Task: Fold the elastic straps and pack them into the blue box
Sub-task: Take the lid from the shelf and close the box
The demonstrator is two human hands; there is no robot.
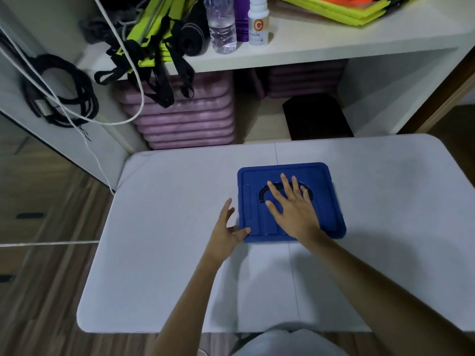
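Blue plastic box (pixel 326 214) with rounded corners sits on the pale grey folding table (pixel 167 265), slightly right of centre. Its moulded blue lid is on and covers the box fully; contents cannot be seen. A black arched carry handle (pixel 264 192) lies flat in the recess on the lid.

Right hand (pixel 293 211) lies palm-down on the lid, fingers straight and spread, covering the right part of the handle. It grips nothing; the fingers rest flat on the plastic.

Left hand (pixel 227 228) is at the box's near-left corner, fingers extended and loosely apart. The thumb tip touches the lid edge at that corner; the other fingers stand beside the left wall, and whether they touch it cannot be told.

Black and lime-yellow elastic straps (pixel 151 55) lie in a loose heap on the left end of the white shelf (pixel 334 44) behind the table, well apart from the box, several black loops hanging over the shelf edge. A clear plastic water bottle (pixel 222 24) and a white bottle with an orange label (pixel 258 21) stand upright on the same shelf. Stacked mauve ribbed bins (pixel 185 116) occupy the space below
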